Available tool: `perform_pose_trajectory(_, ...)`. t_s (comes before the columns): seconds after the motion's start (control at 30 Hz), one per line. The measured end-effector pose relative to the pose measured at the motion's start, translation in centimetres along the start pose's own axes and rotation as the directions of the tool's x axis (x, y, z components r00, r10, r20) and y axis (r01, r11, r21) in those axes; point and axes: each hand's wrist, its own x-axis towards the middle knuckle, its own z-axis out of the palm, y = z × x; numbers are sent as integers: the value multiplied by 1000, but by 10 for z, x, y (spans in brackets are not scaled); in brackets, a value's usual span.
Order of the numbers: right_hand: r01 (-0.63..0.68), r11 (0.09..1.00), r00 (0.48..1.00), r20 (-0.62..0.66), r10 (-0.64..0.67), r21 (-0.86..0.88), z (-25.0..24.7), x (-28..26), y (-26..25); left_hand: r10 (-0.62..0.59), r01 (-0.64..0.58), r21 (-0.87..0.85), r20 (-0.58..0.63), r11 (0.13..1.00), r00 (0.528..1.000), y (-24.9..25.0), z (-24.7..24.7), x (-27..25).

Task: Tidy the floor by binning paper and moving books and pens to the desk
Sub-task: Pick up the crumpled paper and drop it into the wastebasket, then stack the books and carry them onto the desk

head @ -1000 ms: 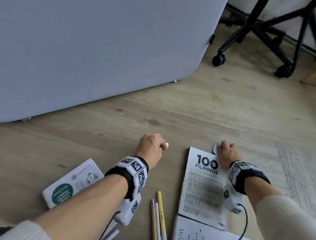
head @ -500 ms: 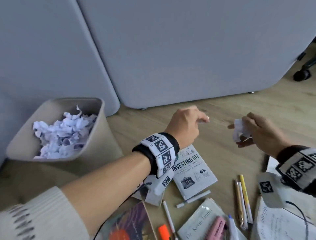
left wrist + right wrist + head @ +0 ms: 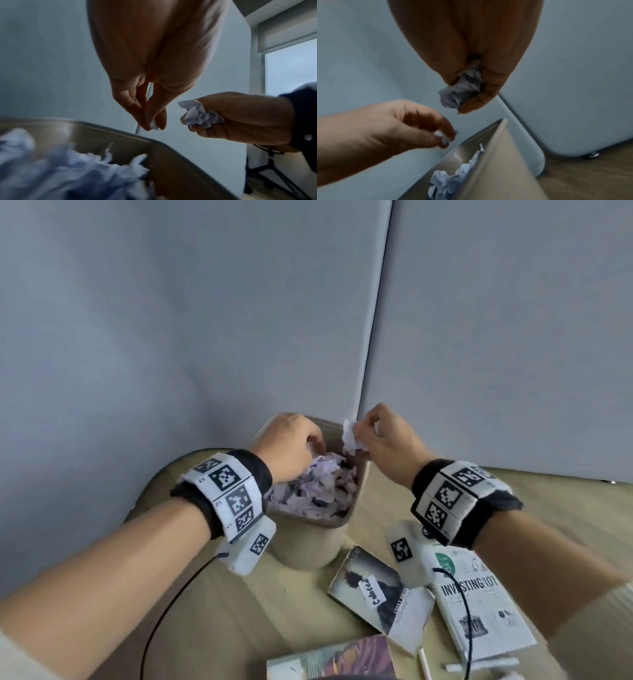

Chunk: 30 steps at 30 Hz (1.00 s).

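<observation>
With the left hand point(image 3: 291, 445) pinching a small paper scrap point(image 3: 154, 126) and the right hand point(image 3: 387, 445) gripping a crumpled paper ball point(image 3: 351, 438) over the nearly full bin point(image 3: 308, 542), books point(image 3: 479, 604) and pens point(image 3: 424, 662) remain on the floor.

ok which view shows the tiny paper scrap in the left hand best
The right wrist view: the small scrap shows white and unobstructed, pinched by the left hand above the bin. The left wrist view shows only a sliver between the fingertips. In the head view the hand's back hides it.
</observation>
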Motion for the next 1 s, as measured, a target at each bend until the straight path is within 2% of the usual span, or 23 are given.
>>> perform_pose_trajectory(0.07, -56, 997, 993, 109, 51, 44, 16, 7, -14, -43, 43, -4, -8, 999, 999, -12, -4, 0)
perform_pose_trajectory(0.17, -169, 978, 962, 236, 137, 123, 22, 10, -23, -63, 63, -4, -88, 998, 994, -14, -4, 3)
perform_pose_trajectory(0.27, -135, 978, 981, 161, 110, 156, 2, 3, -21, 17, -17, 1, -178, 1000, 984, 1, 0, 7)
perform_pose_trajectory(0.37, -123, 983, 992, 56, 117, 138, -33, -14, 0, 160, -170, -20, -261, 985, 952, 36, 12, 9)
perform_pose_trajectory(0.43, -164, 980, 985, -26, 168, 114, -61, -33, 21, 255, -281, -55, -281, 958, 925, 63, 28, 10)
perform_pose_trajectory(0.53, -305, 950, 943, -123, 310, 59, -102, -73, 63, 368, -392, -125, -178, 912, 913, 104, 68, 10)
perform_pose_trajectory(0.63, -480, 877, 866, -177, 467, -36, -139, -128, 108, 462, -454, -159, 16, 877, 887, 148, 113, 6)
perform_pose_trajectory(0.7, -586, 801, 806, -189, 561, -122, -159, -172, 137, 504, -479, -173, 151, 860, 850, 176, 144, 4)
perform_pose_trajectory(0.77, -675, 710, 738, -194, 647, -201, -172, -219, 159, 537, -504, -185, 286, 844, 793, 203, 174, -1)
perform_pose_trajectory(0.83, -751, 594, 653, -189, 734, -289, -179, -267, 169, 578, -540, -216, 404, 813, 709, 232, 204, -11)
perform_pose_trajectory(0.9, -800, 481, 565, -180, 805, -358, -183, -317, 172, 634, -622, -223, 509, 750, 582, 269, 224, -30)
perform_pose_trajectory(1.0, -845, 334, 442, -192, 876, -417, -186, -376, 170, 648, -756, -220, 688, 617, 328, 318, 250, -53)
